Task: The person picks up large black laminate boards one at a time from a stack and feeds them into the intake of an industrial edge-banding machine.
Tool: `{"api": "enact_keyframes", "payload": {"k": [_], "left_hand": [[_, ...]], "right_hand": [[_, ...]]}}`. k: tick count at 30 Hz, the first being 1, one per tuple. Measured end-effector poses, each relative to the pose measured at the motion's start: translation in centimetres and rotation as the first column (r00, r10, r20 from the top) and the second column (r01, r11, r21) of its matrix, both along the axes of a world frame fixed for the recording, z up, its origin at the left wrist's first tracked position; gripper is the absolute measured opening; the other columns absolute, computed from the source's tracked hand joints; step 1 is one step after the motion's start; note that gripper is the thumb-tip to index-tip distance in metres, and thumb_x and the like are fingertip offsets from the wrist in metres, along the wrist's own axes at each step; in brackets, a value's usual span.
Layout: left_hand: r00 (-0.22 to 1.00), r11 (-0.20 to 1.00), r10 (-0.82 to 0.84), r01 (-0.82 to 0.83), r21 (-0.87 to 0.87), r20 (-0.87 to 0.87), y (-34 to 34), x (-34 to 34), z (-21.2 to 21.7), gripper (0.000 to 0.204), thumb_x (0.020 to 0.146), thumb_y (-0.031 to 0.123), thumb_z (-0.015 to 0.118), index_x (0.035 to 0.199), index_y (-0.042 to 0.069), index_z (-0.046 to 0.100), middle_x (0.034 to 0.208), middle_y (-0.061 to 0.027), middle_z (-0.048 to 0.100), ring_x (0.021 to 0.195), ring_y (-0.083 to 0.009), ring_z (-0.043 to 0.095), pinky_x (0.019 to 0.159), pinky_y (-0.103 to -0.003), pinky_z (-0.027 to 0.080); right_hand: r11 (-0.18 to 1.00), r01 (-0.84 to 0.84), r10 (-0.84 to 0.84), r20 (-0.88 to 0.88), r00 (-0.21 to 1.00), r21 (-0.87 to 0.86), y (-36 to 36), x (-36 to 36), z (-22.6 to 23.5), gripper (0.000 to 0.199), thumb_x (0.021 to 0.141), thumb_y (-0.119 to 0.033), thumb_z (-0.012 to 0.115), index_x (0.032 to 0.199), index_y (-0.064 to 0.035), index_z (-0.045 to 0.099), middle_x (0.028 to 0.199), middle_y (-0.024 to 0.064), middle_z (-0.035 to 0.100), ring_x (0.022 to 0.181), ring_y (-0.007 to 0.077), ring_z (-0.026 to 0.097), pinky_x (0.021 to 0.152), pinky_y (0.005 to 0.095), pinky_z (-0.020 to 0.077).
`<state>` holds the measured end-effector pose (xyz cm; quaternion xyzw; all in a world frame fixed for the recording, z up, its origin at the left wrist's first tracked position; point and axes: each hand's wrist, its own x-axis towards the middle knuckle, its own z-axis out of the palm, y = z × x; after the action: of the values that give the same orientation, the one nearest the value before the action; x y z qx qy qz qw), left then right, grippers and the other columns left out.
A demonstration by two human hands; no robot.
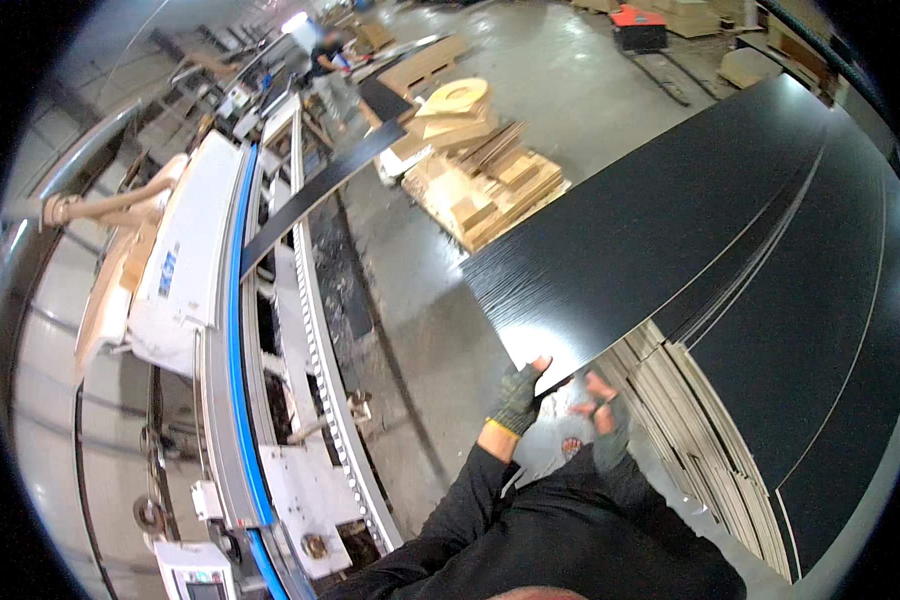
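- 9 o'clock: edge-banding machine (175,290), white housing, blue beam; control unit (195,572) between 7 and 8 o'clock.
- 8 to 11 o'clock: pale support rail (322,385), parallel to the machine.
- 10 o'clock: narrow black strip (320,190), laid across machine and rail.
- 11 o'clock: co-worker (327,72), standing.
- Centre: grey floor (425,350), glossy, dark marks beside the rail.
- Toward 12 o'clock: heaped wooden offcuts (485,195).
- 5 o'clock: left hand (517,396), gloved, gripping the panel corner, thumb on top.
- 4 o'clock: right hand (602,400), fingers parted, near the panel edge; contact cannot be determined.
- 2 o'clock: black panel (630,245), surface reflective, corner projecting beyond the stack.
- 1 o'clock: red pallet truck (638,28).
- 3 to 4 o'clock: stack of black boards (810,350), pale edges.
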<state>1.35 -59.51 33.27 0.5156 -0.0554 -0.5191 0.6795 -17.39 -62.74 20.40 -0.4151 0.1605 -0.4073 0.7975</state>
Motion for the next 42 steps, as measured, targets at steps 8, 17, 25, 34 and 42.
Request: {"api": "enact_keyframes", "payload": {"k": [8,17,25,34,42], "left_hand": [[0.987,0.989,0.133,-0.138,0.047,0.088,6.5,1.6,-1.9,0.046,0.084,0.028,0.079,0.116,-0.001,0.065,0.108,-0.0080,0.067,0.098,-0.0196,0.062,0.088,-0.032,0.049],[0.897,0.897,0.409,-0.429,0.104,0.165,25.9,8.4,1.0,0.040,0.086,0.022,0.075,0.120,0.004,0.064,0.109,-0.0058,0.069,0.094,-0.0212,0.068,0.076,-0.035,0.058],[0.569,0.559,0.812,-0.822,0.109,0.131,49.7,11.6,-4.0,0.035,0.083,0.033,0.080,0.101,0.006,0.064,0.081,-0.0052,0.068,0.056,-0.0175,0.059,0.052,-0.028,0.050],[0.276,0.270,0.961,-0.940,-0.209,0.000,66.1,4.1,-5.8,0.069,0.094,0.053,0.057,0.146,0.009,0.047,0.150,-0.0128,0.047,0.137,-0.0339,0.044,0.114,-0.055,0.035],[0.077,0.047,0.953,-0.993,-0.108,-0.292,56.6,-2.7,-9.9,0.058,0.089,0.044,0.071,0.133,0.008,0.057,0.136,-0.0142,0.058,0.122,-0.0376,0.055,0.105,-0.057,0.044]], "right_hand": [[0.729,-0.198,-0.108,0.397,0.912,0.655,-5.7,2.9,5.9,0.086,0.089,-0.073,0.052,0.132,0.0020,0.052,0.131,0.0199,0.057,0.119,0.0308,0.055,0.103,0.0455,0.0457],[0.821,-0.308,-0.048,0.596,0.802,0.481,-3.6,4.1,-3.0,0.093,0.086,-0.072,0.057,0.142,0.0014,0.045,0.138,0.0170,0.052,0.120,0.0300,0.053,0.102,0.0442,0.0458],[0.793,-0.051,-0.123,0.241,0.963,0.607,-2.7,4.0,8.4,0.080,0.093,-0.057,0.057,0.147,0.0000,0.039,0.143,0.0186,0.045,0.125,0.0319,0.050,0.103,0.0497,0.0457],[0.688,-0.429,0.392,0.198,0.898,0.585,-0.1,3.6,6.4,0.052,0.088,-0.027,0.067,0.129,0.0028,0.055,0.124,0.0172,0.061,0.108,0.0280,0.062,0.095,0.0400,0.0518],[0.609,-0.559,0.623,0.097,0.776,0.563,9.8,3.9,6.0,0.062,0.078,-0.016,0.072,0.134,0.0010,0.051,0.131,0.0157,0.058,0.120,0.0309,0.056,0.107,0.0455,0.0439]]}}
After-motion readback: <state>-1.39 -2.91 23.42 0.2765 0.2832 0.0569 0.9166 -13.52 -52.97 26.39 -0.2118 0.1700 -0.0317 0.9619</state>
